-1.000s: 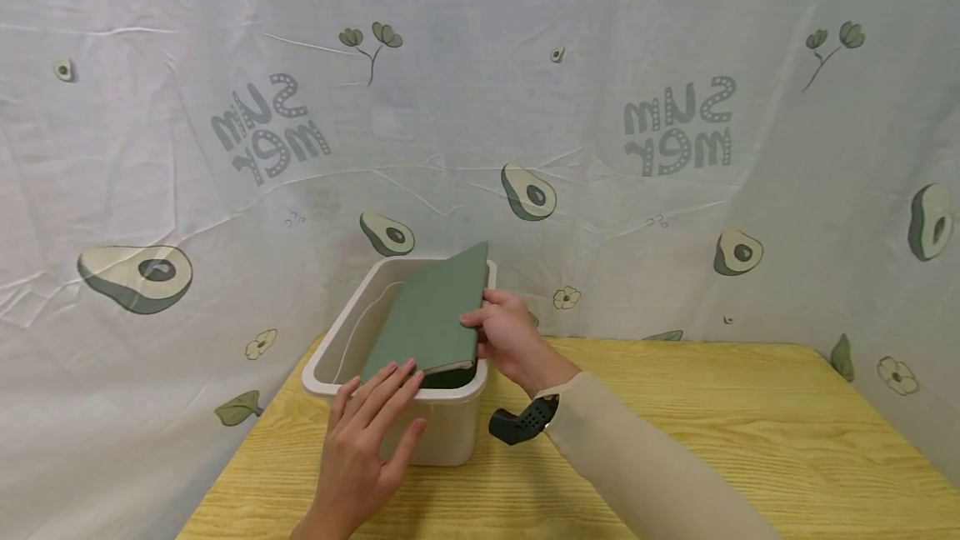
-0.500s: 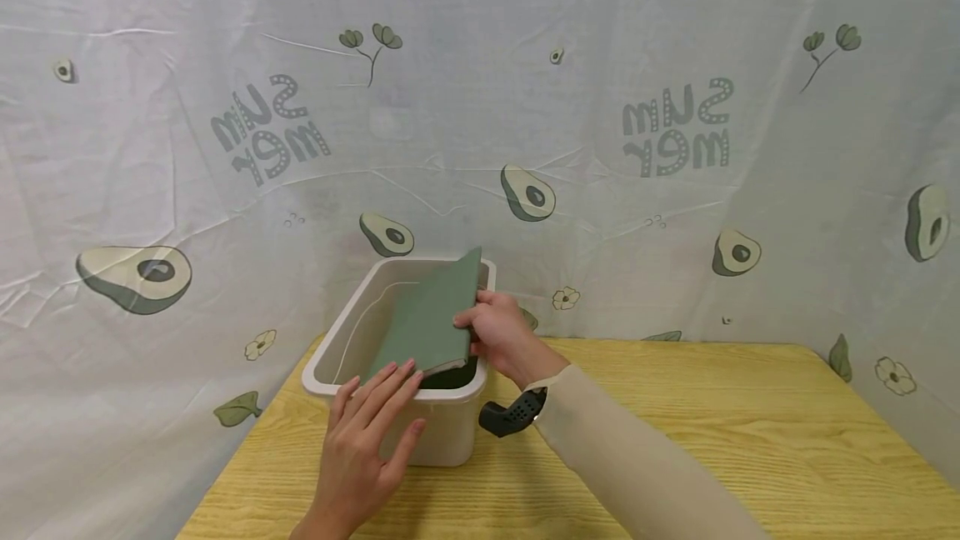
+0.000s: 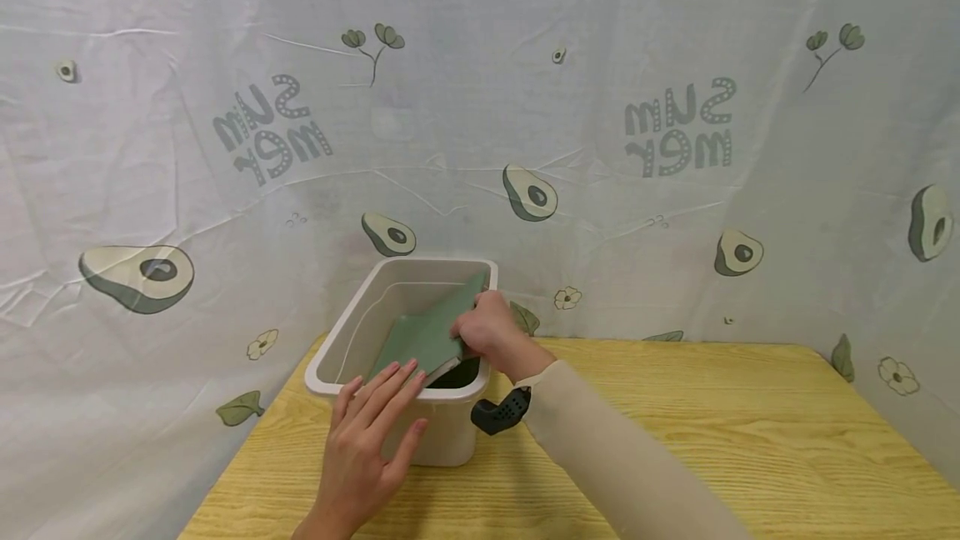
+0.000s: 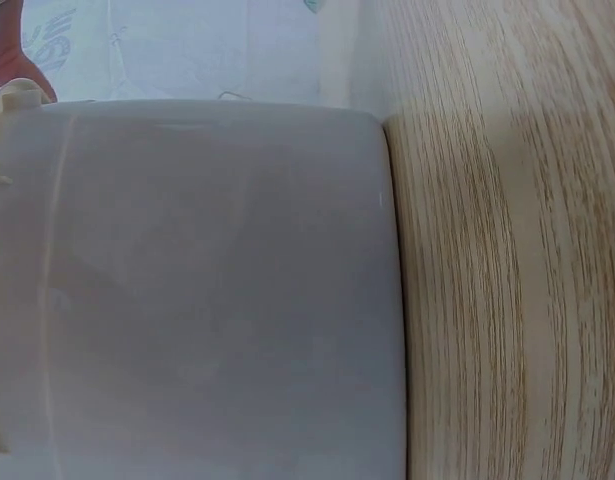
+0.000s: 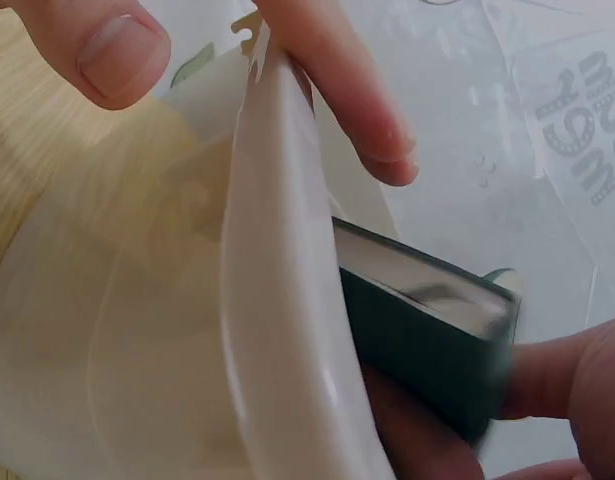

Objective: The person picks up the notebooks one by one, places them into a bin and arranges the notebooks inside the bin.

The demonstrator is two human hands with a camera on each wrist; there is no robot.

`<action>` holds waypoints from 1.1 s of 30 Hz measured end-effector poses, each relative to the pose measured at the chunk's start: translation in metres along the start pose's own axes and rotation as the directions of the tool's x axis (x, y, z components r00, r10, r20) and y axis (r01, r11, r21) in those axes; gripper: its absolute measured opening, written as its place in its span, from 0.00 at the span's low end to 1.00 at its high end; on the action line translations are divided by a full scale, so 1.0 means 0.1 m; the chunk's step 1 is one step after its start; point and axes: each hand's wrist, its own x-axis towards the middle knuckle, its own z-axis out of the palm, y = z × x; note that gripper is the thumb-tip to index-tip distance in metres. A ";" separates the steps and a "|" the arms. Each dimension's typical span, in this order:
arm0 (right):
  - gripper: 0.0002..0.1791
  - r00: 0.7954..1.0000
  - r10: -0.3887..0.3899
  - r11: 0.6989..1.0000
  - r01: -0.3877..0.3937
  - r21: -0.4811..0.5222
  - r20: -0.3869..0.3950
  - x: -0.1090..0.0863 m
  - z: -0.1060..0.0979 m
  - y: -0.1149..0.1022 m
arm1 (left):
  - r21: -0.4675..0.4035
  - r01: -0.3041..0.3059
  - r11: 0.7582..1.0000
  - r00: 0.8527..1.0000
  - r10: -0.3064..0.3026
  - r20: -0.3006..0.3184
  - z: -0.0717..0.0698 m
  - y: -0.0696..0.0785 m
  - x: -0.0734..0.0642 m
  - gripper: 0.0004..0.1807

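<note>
A green hardcover book lies tilted inside the white plastic bin, its far right corner near the rim. My right hand grips the book's right edge at the bin's right side. In the right wrist view, the book shows its pale page edges, with fingers on both sides of it. My left hand rests at the bin's near rim with fingers straight, fingertips overlapping the book's near edge. The bin's outer wall fills much of the left wrist view.
The bin stands on a yellow wood-grain table. Behind it hangs a pale curtain printed with avocados and flowers. A black strap sits around the right wrist, by a cream sleeve.
My right hand has moved slightly left, and the book has sunk lower into the bin, its far corner dropping to about rim height. My left hand has stayed at the near rim.
</note>
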 end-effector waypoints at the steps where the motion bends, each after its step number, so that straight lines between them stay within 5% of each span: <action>1: 0.34 1.000 0.000 1.000 0.000 -0.024 0.001 0.00 0.00 -0.01 | 0.000 0.000 1.000 1.000 0.000 0.000 0.00 0.00 0.00 0.27; 11: 0.45 0.996 0.020 0.996 -0.012 -0.087 0.091 -0.08 0.05 -0.07 | 0.004 0.002 1.000 1.000 -0.002 -0.008 -0.01 0.01 0.01 0.27; 23: 0.41 0.991 -0.001 0.996 -0.012 0.094 0.131 -0.10 0.00 -0.02 | 0.010 -0.010 1.000 1.000 0.010 -0.001 -0.01 0.00 -0.01 0.27; 30: 0.32 0.965 -0.150 0.965 0.096 0.244 0.214 -0.15 -0.11 0.10 | 0.007 -0.021 1.000 1.000 0.021 -0.019 0.00 0.00 -0.01 0.27; 33: 0.29 0.942 -0.247 0.961 0.208 0.180 0.229 -0.24 -0.23 0.16 | -0.004 -0.027 1.000 0.999 0.027 -0.024 0.01 0.00 0.00 0.26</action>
